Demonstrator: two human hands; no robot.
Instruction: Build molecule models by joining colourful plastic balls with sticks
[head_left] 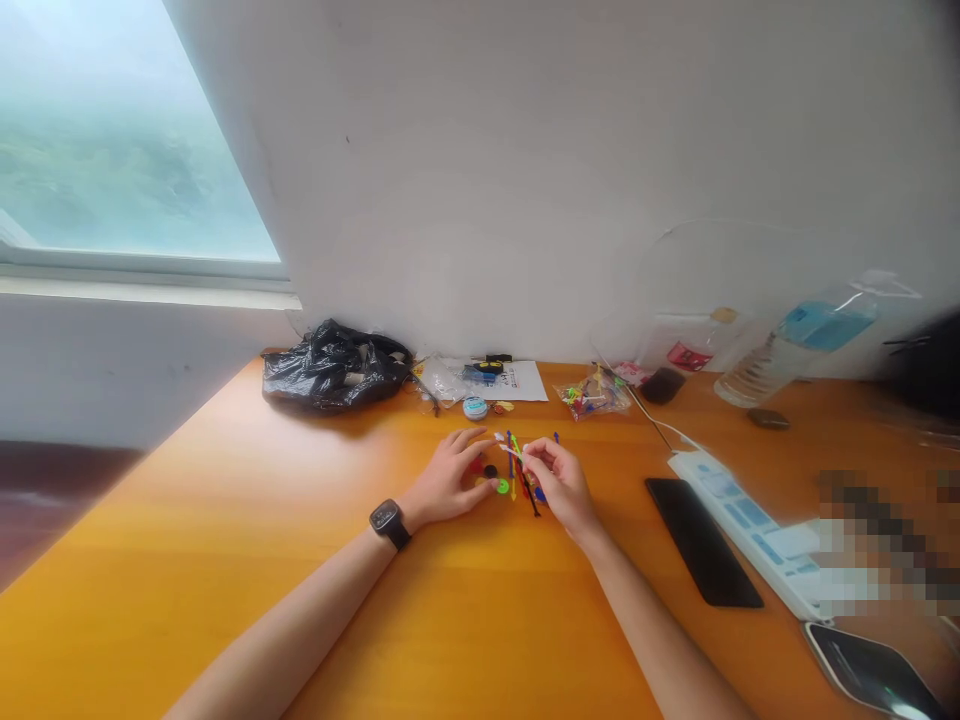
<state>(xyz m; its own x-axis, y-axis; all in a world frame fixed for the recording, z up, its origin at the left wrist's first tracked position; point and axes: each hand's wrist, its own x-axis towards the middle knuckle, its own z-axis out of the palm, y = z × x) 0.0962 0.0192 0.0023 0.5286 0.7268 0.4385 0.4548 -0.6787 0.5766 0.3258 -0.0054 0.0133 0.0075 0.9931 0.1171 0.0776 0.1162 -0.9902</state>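
At far left, a window (127, 140) stood in the wall above the bench (225, 520). A crumpled black plastic bag (330, 368) lay at the bench's back edge. Next came the left hand (454, 478), a dark watch (387, 520) on its wrist; its fingers were spread and extended, thumb apart, palm down, low over the bench. No object was gripped in it. A round tin (475, 408) lay behind this hand, with a sheet of white paper (534, 382) farther back. By the left fingers were a black disc (490, 471) and a green disc (502, 486), the latter at the thumb tip; contact could not be told. To their right, a loose group of coloured sticks lay between the hands, among them a yellow stick (514, 487) and a black stick (532, 495). Above these, a white stick (511, 452) slanted up and left toward the left fingertips, its near end pinched between thumb and fingers of the right hand (559, 482). A blue disc (540, 494) lay just beneath that hand. Behind it was a clear packet (598, 396) of small coloured pieces. Farther right were a flat black slab (701, 540), a white power strip (739, 515), a tilted-looking clear bottle (795, 335) and, nearest the viewer, a phone (870, 670).
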